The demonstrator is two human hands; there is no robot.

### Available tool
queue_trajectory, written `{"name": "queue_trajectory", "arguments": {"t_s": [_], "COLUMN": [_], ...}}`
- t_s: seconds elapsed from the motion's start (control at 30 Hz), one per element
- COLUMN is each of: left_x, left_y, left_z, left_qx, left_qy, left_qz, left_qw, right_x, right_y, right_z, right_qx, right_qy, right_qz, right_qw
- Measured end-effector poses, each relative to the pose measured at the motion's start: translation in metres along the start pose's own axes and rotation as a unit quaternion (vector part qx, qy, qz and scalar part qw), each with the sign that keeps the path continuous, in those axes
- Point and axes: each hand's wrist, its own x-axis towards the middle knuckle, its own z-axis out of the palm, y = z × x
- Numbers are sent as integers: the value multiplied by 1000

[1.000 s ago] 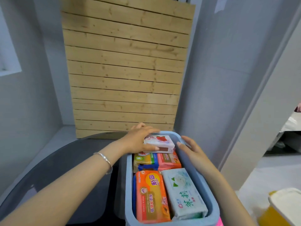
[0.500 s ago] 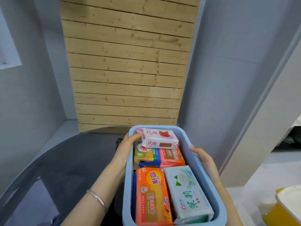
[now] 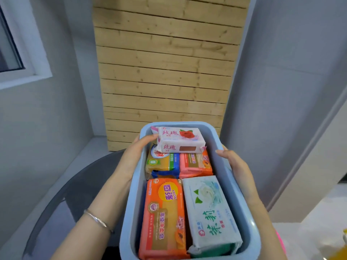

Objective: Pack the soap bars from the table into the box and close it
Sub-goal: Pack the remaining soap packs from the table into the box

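Packing looks done: soap bars [image 3: 163, 218] fill the box [image 3: 180, 124], the rose bar [image 3: 180, 139] stacked at its 12 o'clock end. My left hand [image 3: 131, 158] grasps the box at 9 o'clock, thumb touching that bar; my right hand [image 3: 236, 166] clasps 3 o'clock. Next comes a lid, unseen here.

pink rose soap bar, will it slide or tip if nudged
The pink rose soap bar probably slides easily: its wrapper looks glossy. It likely stays stiff, given its boxy shape. Perched on the salmon bar, it might tip.
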Motion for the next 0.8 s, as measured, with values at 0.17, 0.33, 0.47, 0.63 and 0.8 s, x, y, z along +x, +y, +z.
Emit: {"name": "queue_trajectory", "arguments": {"t_s": [0.17, 0.33, 0.47, 0.63, 0.8], "left_x": [-30, -50, -51, -41, -38], "left_y": [22, 26, 22, 13, 15], "left_z": [-57, -104, -127, -140, -140], "left_qx": [7, 15, 14, 14, 77], "left_qy": [43, 101, 121, 127, 127], "left_qz": [29, 43, 22, -17, -33], "left_qw": [999, 994, 992, 992, 988], "right_x": [-7, 2, 9, 19, 20], "right_y": [38, 75, 97, 106, 105], "right_z": [54, 99, 114, 117, 114], "right_qx": [84, 74, 74, 48, 40], "right_qy": [-52, -70, -72, -79, -89], "right_qz": [37, 68, 97, 83, 78], "right_qw": [994, 992, 990, 992, 992]}}
